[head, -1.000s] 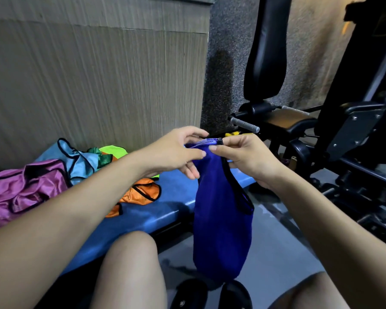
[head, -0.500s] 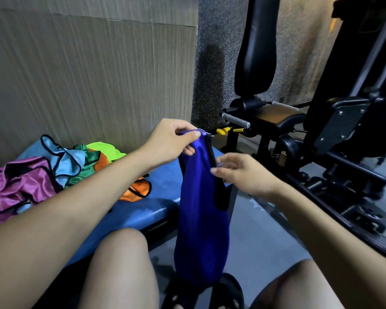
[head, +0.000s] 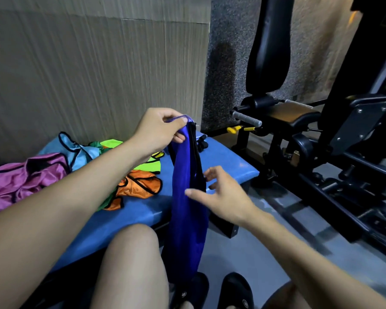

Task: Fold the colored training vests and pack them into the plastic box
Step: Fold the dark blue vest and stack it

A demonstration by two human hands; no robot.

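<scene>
A dark blue training vest (head: 186, 210) with black trim hangs straight down in front of the blue bench (head: 230, 161). My left hand (head: 159, 128) pinches its top edge. My right hand (head: 223, 195) is lower, at the vest's right edge, fingers spread and holding nothing; the thumb tip lies against the fabric. On the bench to the left lie a pink vest (head: 25, 179), a light blue vest (head: 76, 148), a neon green vest (head: 147, 165) and an orange vest (head: 140, 185) in a loose heap. No plastic box is in view.
A wood-grain wall panel (head: 94, 70) rises behind the bench. A black gym machine (head: 321, 139) with a padded seat and yellow levers fills the right side. My bare knees and black slippers (head: 234, 291) are at the bottom, on the grey floor.
My right hand has let go of the vest's top edge and dropped down along its right side, fingers spreading. My left hand keeps the top edge; the vest now hangs narrower.
</scene>
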